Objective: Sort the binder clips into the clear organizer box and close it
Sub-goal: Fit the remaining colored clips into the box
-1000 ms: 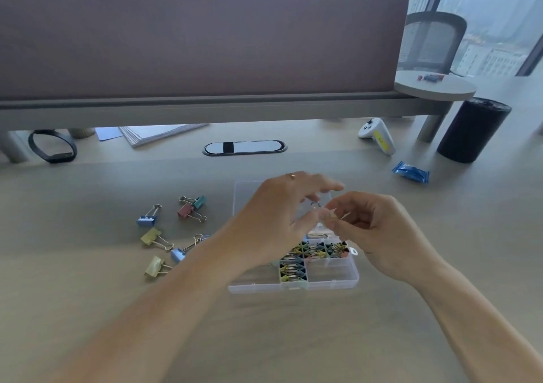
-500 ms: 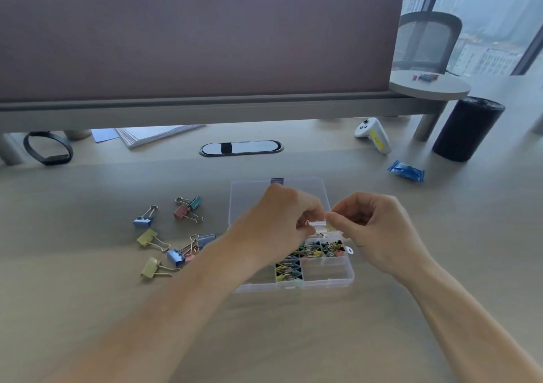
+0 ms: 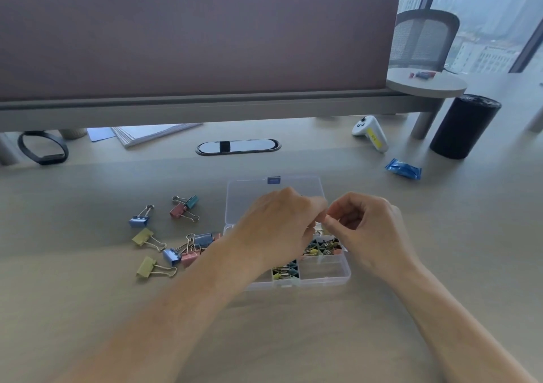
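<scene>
Pinching 1 small binder clip [image 3: 318,232] between your left hand [image 3: 279,224] and right hand [image 3: 373,227], you hover it just above the open clear organizer box [image 3: 323,278], ready to drop into a compartment; bigger binder clips [image 3: 145,266] lie loose on the desk [image 3: 88,294], left.

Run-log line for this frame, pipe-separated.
phase: sorting clips | left hand: pinches small clip | right hand: pinches same clip | organizer box: lid open, partly filled | loose clips: on desk, left of box
</scene>
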A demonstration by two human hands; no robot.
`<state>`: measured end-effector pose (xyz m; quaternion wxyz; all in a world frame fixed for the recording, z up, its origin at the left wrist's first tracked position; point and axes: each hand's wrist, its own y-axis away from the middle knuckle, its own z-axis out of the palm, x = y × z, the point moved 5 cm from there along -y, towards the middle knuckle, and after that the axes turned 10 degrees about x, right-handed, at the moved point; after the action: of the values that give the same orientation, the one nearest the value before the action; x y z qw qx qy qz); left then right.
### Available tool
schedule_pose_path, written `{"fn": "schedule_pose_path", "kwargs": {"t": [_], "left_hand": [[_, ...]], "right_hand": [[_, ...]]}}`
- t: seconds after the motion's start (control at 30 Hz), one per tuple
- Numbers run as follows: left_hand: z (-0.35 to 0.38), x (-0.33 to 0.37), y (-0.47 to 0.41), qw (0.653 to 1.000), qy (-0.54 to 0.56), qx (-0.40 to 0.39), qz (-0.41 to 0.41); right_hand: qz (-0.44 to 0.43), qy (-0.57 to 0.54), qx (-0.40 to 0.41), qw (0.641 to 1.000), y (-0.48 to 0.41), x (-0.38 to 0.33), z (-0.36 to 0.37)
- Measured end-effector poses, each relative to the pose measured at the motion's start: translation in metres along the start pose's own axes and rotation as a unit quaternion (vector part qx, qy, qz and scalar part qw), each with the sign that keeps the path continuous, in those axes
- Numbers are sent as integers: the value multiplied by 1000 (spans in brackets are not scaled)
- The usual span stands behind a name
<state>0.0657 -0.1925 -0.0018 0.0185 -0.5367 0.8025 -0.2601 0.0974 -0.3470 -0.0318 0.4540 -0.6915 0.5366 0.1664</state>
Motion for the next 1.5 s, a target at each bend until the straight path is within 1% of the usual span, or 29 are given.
{"fn": "schedule_pose_path", "kwargs": {"t": [0.27, 0.57, 0.83, 0.9, 1.0, 1.1, 1.2, 1.33, 1.4, 1.5], "left_hand": [[-1, -14, 5, 997, 50, -15, -52], [-2, -15, 8, 998, 49, -1, -44], [0, -16, 10, 998, 43, -17, -36], [0, -16, 10, 998, 43, -16, -33], [-2, -17, 10, 998, 45, -14, -30], [-10, -20, 10, 998, 50, 10, -30], [-29, -34, 15, 995, 68, 47, -63], [-61, -66, 29, 989, 64, 68, -112], [-79, -87, 36, 987, 39, 58, -142], [-98, -123, 49, 980, -32, 18, -195]], "right_hand": [[-2, 14, 7, 1000, 1, 0, 3], [-9, 10, -14, 1000, -3, -2, 1], [-47, 71, -41, 996, -5, -9, 6], [-42, 75, -35, 996, -4, -8, 9], [-22, 52, -27, 998, -4, -3, 10], [7, 31, -25, 999, -4, 2, 10], [42, 2, -18, 999, -3, 8, 10], [68, -27, -14, 997, -1, 13, 14], [65, -28, -7, 997, 0, 12, 14], [61, -30, 0, 998, 3, 12, 16]]}}
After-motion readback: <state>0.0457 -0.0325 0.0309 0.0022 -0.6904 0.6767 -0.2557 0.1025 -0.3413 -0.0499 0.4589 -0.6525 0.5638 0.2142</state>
